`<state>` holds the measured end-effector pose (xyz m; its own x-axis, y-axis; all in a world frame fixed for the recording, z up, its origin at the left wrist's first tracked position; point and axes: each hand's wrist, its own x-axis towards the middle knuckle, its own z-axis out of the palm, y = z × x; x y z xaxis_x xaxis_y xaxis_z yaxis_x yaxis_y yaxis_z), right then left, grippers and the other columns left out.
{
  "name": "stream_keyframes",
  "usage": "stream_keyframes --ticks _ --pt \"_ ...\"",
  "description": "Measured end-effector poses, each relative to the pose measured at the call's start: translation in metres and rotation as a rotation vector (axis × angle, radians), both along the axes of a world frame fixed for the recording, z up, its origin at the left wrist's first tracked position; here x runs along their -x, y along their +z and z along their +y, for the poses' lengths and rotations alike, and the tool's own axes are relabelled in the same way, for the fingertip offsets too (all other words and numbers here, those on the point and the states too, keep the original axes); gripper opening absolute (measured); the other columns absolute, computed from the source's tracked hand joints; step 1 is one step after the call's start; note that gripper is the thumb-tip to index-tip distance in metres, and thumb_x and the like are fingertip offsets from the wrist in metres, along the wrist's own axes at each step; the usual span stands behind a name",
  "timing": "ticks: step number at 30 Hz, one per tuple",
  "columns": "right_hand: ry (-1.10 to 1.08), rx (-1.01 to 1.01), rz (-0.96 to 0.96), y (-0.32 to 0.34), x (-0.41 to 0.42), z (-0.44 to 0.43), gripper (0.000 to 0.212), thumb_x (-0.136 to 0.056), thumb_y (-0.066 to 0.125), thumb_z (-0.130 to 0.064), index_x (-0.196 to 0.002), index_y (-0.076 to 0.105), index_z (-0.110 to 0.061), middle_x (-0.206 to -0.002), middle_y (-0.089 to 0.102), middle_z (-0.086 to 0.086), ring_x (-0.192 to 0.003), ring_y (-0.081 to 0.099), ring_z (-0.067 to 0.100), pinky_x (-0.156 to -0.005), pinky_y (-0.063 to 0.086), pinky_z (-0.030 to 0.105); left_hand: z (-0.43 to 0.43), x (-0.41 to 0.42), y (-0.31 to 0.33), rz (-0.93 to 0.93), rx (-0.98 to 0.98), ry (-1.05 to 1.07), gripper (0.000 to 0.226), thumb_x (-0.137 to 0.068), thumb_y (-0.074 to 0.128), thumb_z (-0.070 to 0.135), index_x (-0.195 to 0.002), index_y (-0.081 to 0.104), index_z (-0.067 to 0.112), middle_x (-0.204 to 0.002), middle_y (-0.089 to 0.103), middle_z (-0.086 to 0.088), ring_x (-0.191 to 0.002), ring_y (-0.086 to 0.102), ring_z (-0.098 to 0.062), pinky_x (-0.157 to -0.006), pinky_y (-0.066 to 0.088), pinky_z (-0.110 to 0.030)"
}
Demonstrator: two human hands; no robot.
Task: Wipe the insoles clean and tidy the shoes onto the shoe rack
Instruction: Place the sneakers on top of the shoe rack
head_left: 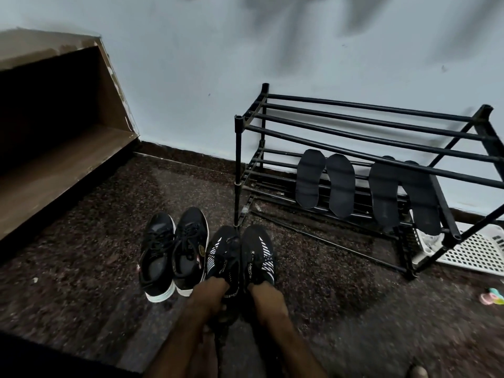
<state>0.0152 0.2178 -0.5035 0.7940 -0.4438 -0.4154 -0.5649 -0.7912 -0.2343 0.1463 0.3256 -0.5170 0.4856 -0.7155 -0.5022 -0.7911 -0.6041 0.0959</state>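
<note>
Two black shoes with white stripes hang side by side just above the floor. My left hand grips the heel of the left striped shoe, fingers inside its opening. My right hand grips the heel of the right striped shoe the same way. Beside them on the floor stands a second pair of black shoes with white soles. Several dark insoles lean in a row on the lower bars of the black shoe rack against the wall.
A brown wooden step or shelf fills the left side. A white plastic basket sits behind the rack's right end. A small pastel object lies on the dark speckled floor at the right.
</note>
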Motion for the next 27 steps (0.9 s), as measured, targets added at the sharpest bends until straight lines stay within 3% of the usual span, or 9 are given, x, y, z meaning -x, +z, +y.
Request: stream_keyframes --ticks 5,8,11,13,16,21,24,27 --pt "-0.003 -0.012 -0.094 0.048 0.008 -0.023 0.033 -0.089 0.060 -0.018 -0.121 0.063 -0.012 -0.122 0.062 0.017 -0.113 0.061 0.037 -0.092 0.049 0.039 -0.014 -0.013 0.052 0.112 0.109 -0.027 0.027 -0.074 0.076 0.018 -0.100 0.072 0.012 -0.105 0.072 -0.010 -0.101 0.067 -0.028 -0.080 0.051 -0.033" --pt "0.036 -0.005 -0.111 0.086 0.009 -0.031 0.027 -0.082 0.071 -0.017 -0.108 0.066 -0.012 -0.116 0.065 0.015 -0.107 0.064 0.034 -0.086 0.050 0.036 -0.015 -0.015 0.091 0.194 0.167 -0.029 0.022 -0.072 0.081 0.012 -0.092 0.073 0.006 -0.094 0.074 -0.008 -0.090 0.069 -0.022 -0.074 0.051 -0.030" --pt "0.083 0.018 -0.153 0.125 0.015 -0.027 0.029 -0.074 0.079 -0.019 -0.100 0.068 -0.010 -0.109 0.068 0.013 -0.101 0.066 0.033 -0.083 0.052 0.036 -0.008 -0.010 0.135 0.249 0.194 -0.044 0.015 -0.072 0.084 0.008 -0.083 0.073 0.012 -0.083 0.073 -0.001 -0.071 0.067 -0.012 -0.068 0.057 -0.033" --pt "0.119 0.034 -0.193 0.155 0.020 -0.021 0.027 -0.073 0.080 -0.020 -0.095 0.068 -0.010 -0.108 0.068 0.013 -0.100 0.065 0.033 -0.082 0.052 0.034 -0.002 -0.006 0.168 0.238 0.212 -0.054 0.016 -0.070 0.085 0.008 -0.079 0.074 0.015 -0.080 0.073 0.002 -0.074 0.069 -0.013 -0.071 0.058 -0.035" --pt "0.136 0.072 -0.240 0.207 0.030 -0.011 0.021 -0.073 0.081 -0.023 -0.078 0.063 -0.013 -0.107 0.067 0.013 -0.100 0.064 0.034 -0.078 0.048 0.032 0.015 0.010 0.219 0.098 0.273 -0.031 0.017 -0.070 0.085 0.017 -0.085 0.075 0.016 -0.085 0.075 0.005 -0.085 0.070 -0.012 -0.072 0.051 -0.025" --pt "0.138 0.301 -0.437 0.280 0.048 0.016 0.020 -0.083 0.061 -0.016 -0.102 0.066 -0.016 -0.110 0.064 0.014 -0.103 0.061 0.039 -0.080 0.050 0.039 0.044 0.070 0.302 -0.330 0.374 -0.005 0.005 -0.084 0.062 0.019 -0.084 0.058 0.022 -0.095 0.069 0.000 -0.096 0.067 -0.021 -0.074 0.046 -0.032" --pt "0.092 0.410 -0.526 0.308 0.056 0.019 0.028 -0.085 0.051 -0.010 -0.110 0.061 -0.020 -0.109 0.059 0.009 -0.100 0.061 0.035 -0.075 0.047 0.038 0.040 0.092 0.330 -0.482 0.465 -0.008 0.017 -0.089 0.054 0.023 -0.105 0.057 0.025 -0.104 0.056 0.002 -0.104 0.061 -0.022 -0.075 0.041 -0.032" --pt "0.053 0.469 -0.618 0.337 0.063 0.002 0.037 -0.078 0.051 -0.006 -0.111 0.058 -0.023 -0.106 0.054 0.001 -0.100 0.060 0.027 -0.067 0.035 0.032 0.025 0.092 0.358 -0.572 0.601 -0.035 0.019 -0.091 0.055 0.024 -0.109 0.056 0.026 -0.108 0.054 0.008 -0.112 0.052 -0.014 -0.081 0.041 -0.025"
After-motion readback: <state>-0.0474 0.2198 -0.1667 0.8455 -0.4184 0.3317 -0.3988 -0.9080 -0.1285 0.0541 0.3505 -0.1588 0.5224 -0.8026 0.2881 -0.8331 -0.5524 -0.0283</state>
